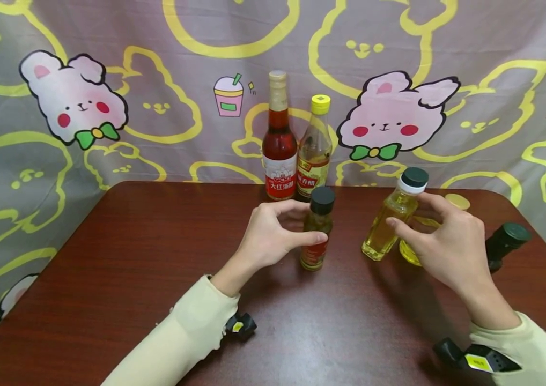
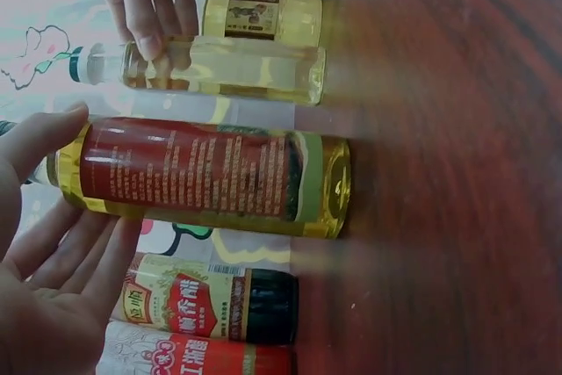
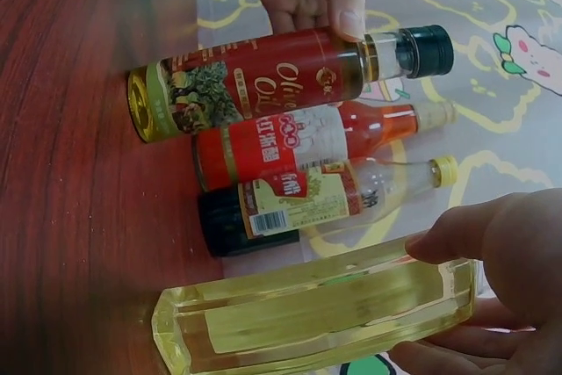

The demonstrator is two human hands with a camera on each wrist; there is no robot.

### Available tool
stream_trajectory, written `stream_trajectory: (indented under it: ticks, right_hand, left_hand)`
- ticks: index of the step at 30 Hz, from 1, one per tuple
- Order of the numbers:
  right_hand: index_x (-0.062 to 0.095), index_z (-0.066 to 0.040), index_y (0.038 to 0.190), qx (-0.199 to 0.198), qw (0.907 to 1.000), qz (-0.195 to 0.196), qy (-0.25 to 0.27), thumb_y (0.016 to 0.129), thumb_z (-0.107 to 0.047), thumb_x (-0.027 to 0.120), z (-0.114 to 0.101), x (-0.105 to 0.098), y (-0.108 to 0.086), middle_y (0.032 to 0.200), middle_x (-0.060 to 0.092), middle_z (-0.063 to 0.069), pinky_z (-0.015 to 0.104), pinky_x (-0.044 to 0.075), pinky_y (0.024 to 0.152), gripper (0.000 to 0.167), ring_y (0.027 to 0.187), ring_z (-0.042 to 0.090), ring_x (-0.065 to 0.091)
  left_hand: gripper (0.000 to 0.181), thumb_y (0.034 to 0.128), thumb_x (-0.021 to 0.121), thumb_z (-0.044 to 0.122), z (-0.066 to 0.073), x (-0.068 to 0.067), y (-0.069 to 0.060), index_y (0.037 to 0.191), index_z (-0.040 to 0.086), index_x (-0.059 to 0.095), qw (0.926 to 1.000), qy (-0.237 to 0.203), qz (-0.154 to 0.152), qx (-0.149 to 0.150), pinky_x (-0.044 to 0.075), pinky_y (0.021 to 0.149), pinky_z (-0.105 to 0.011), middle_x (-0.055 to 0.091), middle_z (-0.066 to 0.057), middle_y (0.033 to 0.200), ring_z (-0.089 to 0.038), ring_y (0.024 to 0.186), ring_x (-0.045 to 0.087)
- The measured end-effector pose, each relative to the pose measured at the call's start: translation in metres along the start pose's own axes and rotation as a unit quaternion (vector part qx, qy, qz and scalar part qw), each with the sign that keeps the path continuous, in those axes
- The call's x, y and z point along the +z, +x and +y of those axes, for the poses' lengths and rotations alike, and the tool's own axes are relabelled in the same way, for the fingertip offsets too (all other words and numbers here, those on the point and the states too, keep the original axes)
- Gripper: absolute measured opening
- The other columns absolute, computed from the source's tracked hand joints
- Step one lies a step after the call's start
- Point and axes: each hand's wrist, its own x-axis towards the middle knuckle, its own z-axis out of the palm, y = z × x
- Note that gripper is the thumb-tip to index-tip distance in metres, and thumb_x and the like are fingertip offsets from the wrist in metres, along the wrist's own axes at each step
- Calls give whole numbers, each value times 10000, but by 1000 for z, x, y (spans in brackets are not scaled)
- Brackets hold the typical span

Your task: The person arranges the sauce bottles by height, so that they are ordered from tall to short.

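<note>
My left hand (image 1: 270,236) grips an olive oil bottle (image 3: 255,81) by its upper part, thumb on one side and fingers on the other. This bottle has a red label and a black cap, and stands nearly upright. On the right, my right hand (image 1: 454,249) holds a clear bottle of yellow oil (image 1: 385,225) with a dark green cap and white collar. It leans to the right in the head view; whether its base touches the table I cannot tell. A gap separates the two held bottles.
Against the patterned cloth stand a red vinegar bottle (image 1: 280,142) and a yellow-capped vinegar bottle (image 1: 314,161). Another yellow oil bottle (image 2: 263,17) and a dark green bottle (image 1: 504,241) stand by my right hand, partly hidden in the head view. All are on a brown wooden table (image 1: 157,257).
</note>
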Motion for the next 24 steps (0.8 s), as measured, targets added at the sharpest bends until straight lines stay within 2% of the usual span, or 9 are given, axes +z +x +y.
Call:
stream_trajectory:
  ticks: [5, 12, 16, 18, 21, 24]
  right_hand:
    - [645, 15, 1411, -25, 9995, 101, 288, 885, -270, 881, -4, 4, 0, 1251, 730, 307, -75, 352, 666, 643, 1088, 499, 727]
    - [677, -27, 1386, -67, 9972, 475, 567, 878, -262, 883, -15, 5, 9, 1246, 750, 252, -71, 355, 743, 597, 1105, 409, 716]
    - [667, -66, 1419, 27, 9967, 515, 622, 900, -299, 857, -23, 7, 19, 1287, 745, 218, 115, 407, 776, 600, 1170, 388, 670]
    - [655, -85, 1439, 64, 9961, 454, 754, 915, -310, 843, -27, 8, 26, 1306, 744, 204, 133, 469, 808, 601, 1189, 385, 689]
    - [654, -110, 1444, 95, 9946, 363, 973, 930, -299, 829, -33, 12, 39, 1329, 744, 168, 143, 554, 933, 575, 1196, 346, 722]
    - [659, -112, 1435, 139, 9918, 292, 1236, 933, -244, 824, -39, 19, 53, 1338, 743, 149, 324, 589, 966, 545, 1199, 297, 731]
  left_hand:
    - [467, 794, 947, 160, -2, 2, -2, 1228, 115, 781, 9988, -400, -27, -285, 644, 913, -338, 809, -73, 1164, -196, 999, 808]
    - [482, 788, 949, 186, -4, 5, -3, 1236, 140, 777, 9979, -472, 105, -432, 639, 929, -356, 802, -55, 1192, -206, 1014, 802]
    - [493, 790, 948, 201, -6, 7, -3, 1247, 148, 772, 9981, -448, 99, -417, 637, 938, -357, 797, -45, 1212, -203, 1030, 798]
    - [495, 791, 946, 200, -6, 7, -3, 1251, 145, 770, 9981, -465, 78, -395, 636, 940, -359, 794, -49, 1220, -207, 1037, 798]
    - [494, 792, 944, 194, -6, 6, -3, 1251, 140, 769, 9979, -504, 73, -393, 638, 940, -366, 789, -55, 1229, -217, 1037, 800]
    - [494, 793, 944, 187, -5, 4, -4, 1252, 136, 768, 9977, -530, 86, -422, 639, 943, -378, 781, -58, 1243, -229, 1042, 801]
